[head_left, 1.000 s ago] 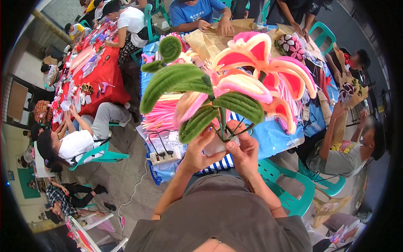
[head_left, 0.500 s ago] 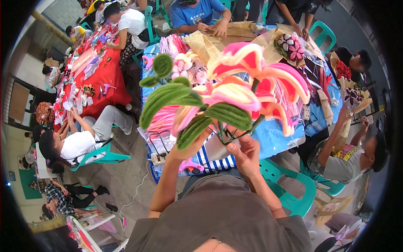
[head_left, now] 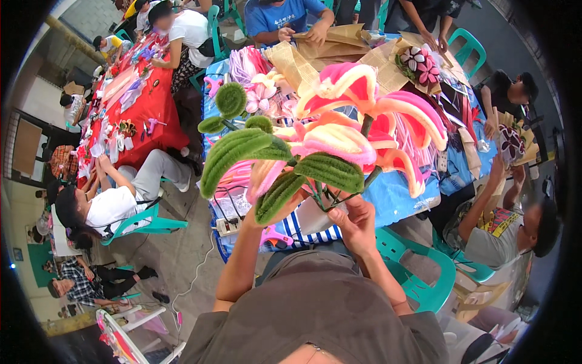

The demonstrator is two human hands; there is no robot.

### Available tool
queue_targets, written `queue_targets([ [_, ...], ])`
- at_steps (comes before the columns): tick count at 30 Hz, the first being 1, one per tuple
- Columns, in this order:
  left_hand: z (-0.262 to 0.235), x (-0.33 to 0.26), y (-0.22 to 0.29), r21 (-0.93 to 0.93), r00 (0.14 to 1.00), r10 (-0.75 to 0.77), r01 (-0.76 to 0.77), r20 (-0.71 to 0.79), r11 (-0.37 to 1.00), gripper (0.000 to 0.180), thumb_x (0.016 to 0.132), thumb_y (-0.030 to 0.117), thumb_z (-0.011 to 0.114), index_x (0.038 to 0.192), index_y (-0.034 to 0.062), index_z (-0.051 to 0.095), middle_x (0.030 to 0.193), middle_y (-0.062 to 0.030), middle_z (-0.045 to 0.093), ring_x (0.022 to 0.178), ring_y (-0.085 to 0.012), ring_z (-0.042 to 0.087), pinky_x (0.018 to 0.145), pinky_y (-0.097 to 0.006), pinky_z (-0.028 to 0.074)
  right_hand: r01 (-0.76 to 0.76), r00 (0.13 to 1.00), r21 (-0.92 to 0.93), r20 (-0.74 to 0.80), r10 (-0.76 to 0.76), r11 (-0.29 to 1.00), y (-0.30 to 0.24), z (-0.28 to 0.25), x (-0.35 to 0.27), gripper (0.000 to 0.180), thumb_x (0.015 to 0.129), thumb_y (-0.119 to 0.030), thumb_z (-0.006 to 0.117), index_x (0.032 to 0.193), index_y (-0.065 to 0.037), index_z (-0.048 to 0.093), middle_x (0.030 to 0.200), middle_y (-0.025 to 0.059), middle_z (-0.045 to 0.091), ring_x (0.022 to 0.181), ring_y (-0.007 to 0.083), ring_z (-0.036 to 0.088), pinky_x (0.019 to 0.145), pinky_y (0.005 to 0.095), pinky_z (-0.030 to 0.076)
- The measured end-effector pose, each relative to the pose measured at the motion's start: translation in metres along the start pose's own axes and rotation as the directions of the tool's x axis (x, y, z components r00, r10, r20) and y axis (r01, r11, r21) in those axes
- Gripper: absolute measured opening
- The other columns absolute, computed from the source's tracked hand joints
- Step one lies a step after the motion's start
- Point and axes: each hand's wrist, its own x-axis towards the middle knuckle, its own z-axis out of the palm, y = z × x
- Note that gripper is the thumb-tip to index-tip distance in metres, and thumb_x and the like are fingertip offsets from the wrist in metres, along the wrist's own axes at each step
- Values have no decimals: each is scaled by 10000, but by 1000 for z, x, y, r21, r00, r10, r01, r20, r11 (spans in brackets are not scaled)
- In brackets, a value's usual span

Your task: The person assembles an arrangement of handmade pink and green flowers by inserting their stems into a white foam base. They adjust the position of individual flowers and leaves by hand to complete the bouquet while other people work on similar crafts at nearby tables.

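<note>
Held over the near edge of the table (head_left: 397,205), the fuzzy-stem lily arrangement (head_left: 330,170) is pinched near its white base (head_left: 313,219) by the right hand (head_left: 357,224), while leaves hide the left hand's (head_left: 285,212) grip, so I cannot tell it; stem-arranging seems underway, next calling for a steady base.

And there stood the red-draped table (head_left: 160,104)! Beside it sat a person in white (head_left: 114,209), on a green chair (head_left: 147,225).
</note>
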Motion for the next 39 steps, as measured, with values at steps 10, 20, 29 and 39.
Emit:
queue_targets([
  [10,1,1,2,-566,849,-432,525,303,636,430,753,93,638,1158,62,496,1080,-105,548,1029,-211,514,847,-316,417,10,1000,-17,18,-10,1000,0,-7,3,392,774,-84,641,1131,39,537,1150,77,430,1069,166,430,947,303,310],
  [20,20,-17,16,-412,843,-533,464,-65,784,97,781,-14,548,849,-20,617,660,-110,610,509,-168,584,460,-279,438,-82,995,159,-41,90,984,5,-21,3,415,751,-164,678,1092,41,562,1137,72,476,1039,185,479,923,340,359],
  [29,-6,5,36,-196,964,-257,265,63,944,191,793,88,564,964,4,574,862,-129,596,848,-320,551,767,-355,424,-31,999,213,38,23,976,4,-34,3,349,771,-112,651,1078,35,573,1234,109,425,1121,224,434,961,387,337],
  [39,14,5,24,-585,915,-308,403,260,704,292,863,112,498,1144,38,473,1068,-108,535,1010,-219,512,854,-322,399,-84,995,115,54,78,990,1,-29,-2,347,746,-128,675,1045,31,599,1190,102,456,1105,193,424,951,358,303],
])
